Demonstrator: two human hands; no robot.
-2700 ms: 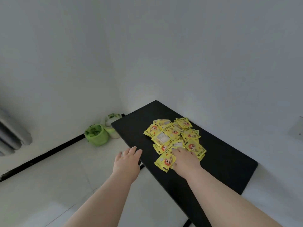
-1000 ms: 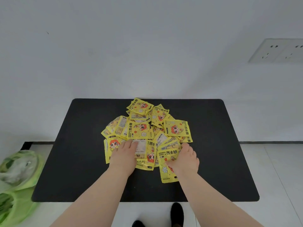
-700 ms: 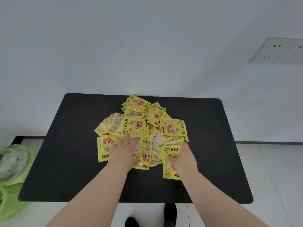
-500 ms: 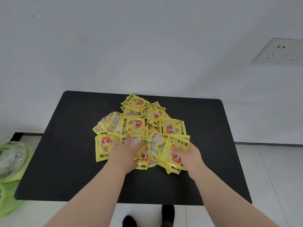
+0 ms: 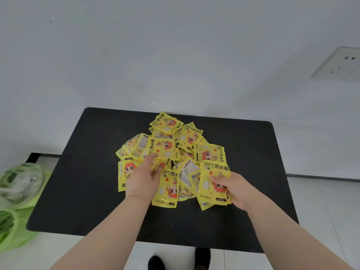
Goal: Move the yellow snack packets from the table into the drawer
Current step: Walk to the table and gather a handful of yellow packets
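On the black surface (image 5: 81,172), the yellow snack packets (image 5: 209,154) lie heaped. The right hand (image 5: 236,189) pinches several at the near right between fingers and thumb. The left hand (image 5: 141,179) curls its fingers on the heap, grip unclear.

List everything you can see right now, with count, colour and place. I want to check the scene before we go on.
table: one, black, centre, against the white wall
packet pile: many overlapping, too many to count, yellow with a red cartoon figure, middle of the table
held packets: a few, yellow, near right of the pile
drawer: none in view
green bags: two, it seems, light green, on the floor left of the table
wall socket: one panel, white, upper right on the wall
shoes: two, dark, bottom edge
left hand: one, on the pile's near left, fingers curled into the packets, grip unclear
right hand: one, grips the held packets
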